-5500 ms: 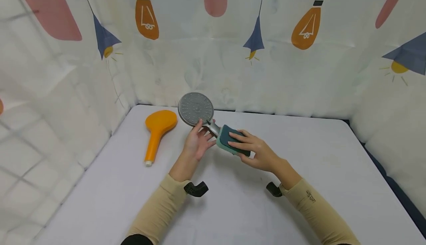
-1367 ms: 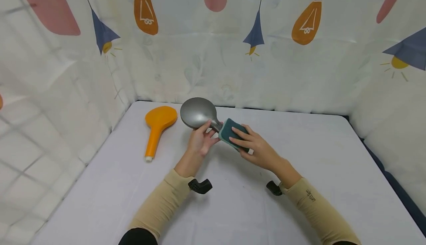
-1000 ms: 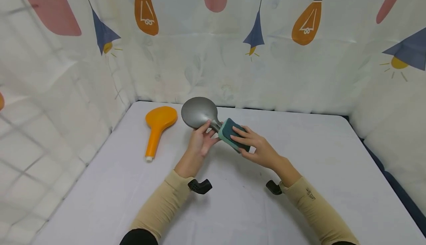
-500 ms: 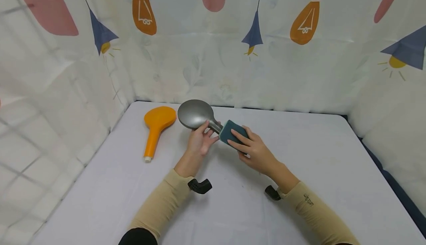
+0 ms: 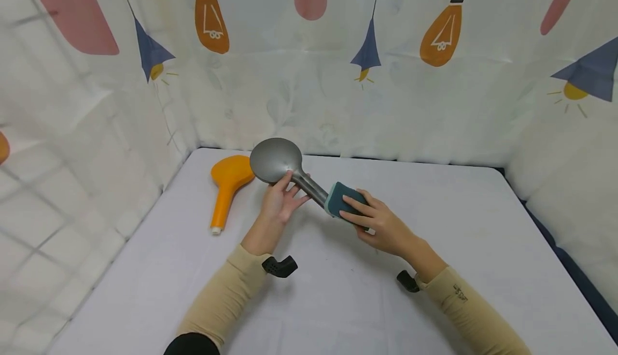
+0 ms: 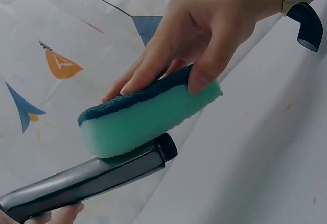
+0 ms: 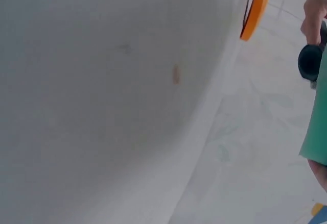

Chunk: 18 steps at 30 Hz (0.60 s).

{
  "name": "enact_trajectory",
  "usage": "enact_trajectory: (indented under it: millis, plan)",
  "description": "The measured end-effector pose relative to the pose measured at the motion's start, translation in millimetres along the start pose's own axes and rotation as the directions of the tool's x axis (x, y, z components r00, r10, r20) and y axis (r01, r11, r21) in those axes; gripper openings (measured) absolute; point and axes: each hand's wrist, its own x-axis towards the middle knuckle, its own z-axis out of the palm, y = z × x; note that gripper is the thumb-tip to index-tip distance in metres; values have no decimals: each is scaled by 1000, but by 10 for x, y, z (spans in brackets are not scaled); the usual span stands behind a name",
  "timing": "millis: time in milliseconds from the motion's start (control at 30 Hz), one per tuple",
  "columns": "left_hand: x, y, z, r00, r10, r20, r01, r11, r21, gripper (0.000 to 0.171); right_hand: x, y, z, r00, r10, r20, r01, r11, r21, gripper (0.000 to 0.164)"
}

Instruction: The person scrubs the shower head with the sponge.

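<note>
My left hand (image 5: 277, 205) grips a grey shower head (image 5: 276, 159) near the neck, holding it above the table with its smooth back facing up. Its handle (image 6: 102, 178) slants down to the right and ends in a threaded tip. In my right hand (image 5: 386, 229) is a scouring sponge (image 5: 345, 205), dark green on top and light green below. Fingers and thumb pinch the sponge by its sides, and its soft underside touches the handle near the threaded end. The right wrist view catches only part of the sponge (image 7: 317, 122) and the handle's open end (image 7: 309, 61).
An orange shower head (image 5: 226, 186) with a white connector lies on the table to the left of my left hand. The white-covered table (image 5: 434, 210) meets a patterned cloth wall (image 5: 309, 92) at the back. Another cloth wall stands along the left side.
Earlier the shower head's nozzle face showed; now its back does. Over the last half second it shifted left and the sponge moved right and down along the handle, baring more of it.
</note>
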Motion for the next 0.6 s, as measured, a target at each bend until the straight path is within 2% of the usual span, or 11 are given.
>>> enact_trajectory:
  millis: [100,333,433,600]
  plan:
    - [14,39,-17,999,-31,-12,32,999,24,59,-77,31,-28,1000,22,-14,-21,998,56,44]
    - [51,137,-117,992,-124,-27,126,988,88,57,-165,94,-86,985,145,-88,-133,982,137,48]
    - [67,189,-161,987,-161,-31,164,977,139,58,-180,120,-102,975,185,-125,-166,975,146,44]
    - [103,280,-219,977,-209,-52,215,947,240,61,-220,181,-142,952,245,-184,-228,968,107,50]
